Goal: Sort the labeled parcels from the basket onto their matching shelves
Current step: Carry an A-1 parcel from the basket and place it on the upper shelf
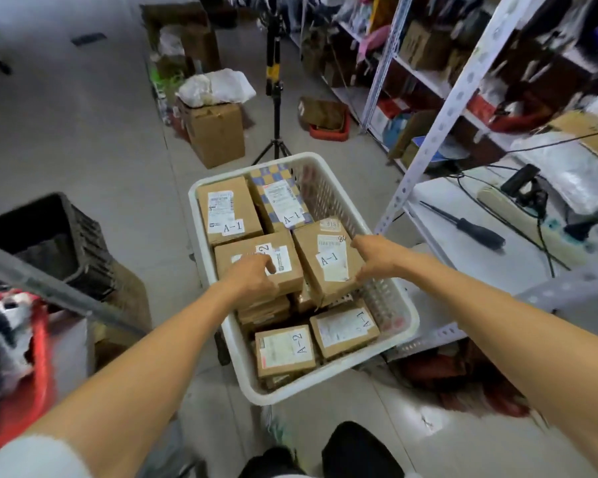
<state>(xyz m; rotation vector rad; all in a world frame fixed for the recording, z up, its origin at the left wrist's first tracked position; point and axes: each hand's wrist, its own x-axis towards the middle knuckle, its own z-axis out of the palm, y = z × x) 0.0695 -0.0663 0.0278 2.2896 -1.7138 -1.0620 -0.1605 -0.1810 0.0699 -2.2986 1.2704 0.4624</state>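
A white plastic basket (390, 326) in front of me holds several brown cardboard parcels with labels reading A-1 or A-2. My right hand (375, 257) grips the right edge of a tilted A-1 parcel (320, 260) in the middle of the basket. My left hand (252, 274) lies with curled fingers on top of a parcel (242, 255) whose label ends in 2; a grip is not clearly visible. Further parcels are an A-1 (228, 208) at the back left, a chequered A-1 (278, 194) behind, an A-2 (283, 350) and an A-1 (346, 327) at the front.
White metal shelving (460, 98) full of goods runs along the right, with a lower shelf (463, 215) carrying cables and a screwdriver. A tripod (273, 98) and a cardboard box (214, 132) stand behind the basket. A black crate (56, 236) and a red basket (38, 357) sit left.
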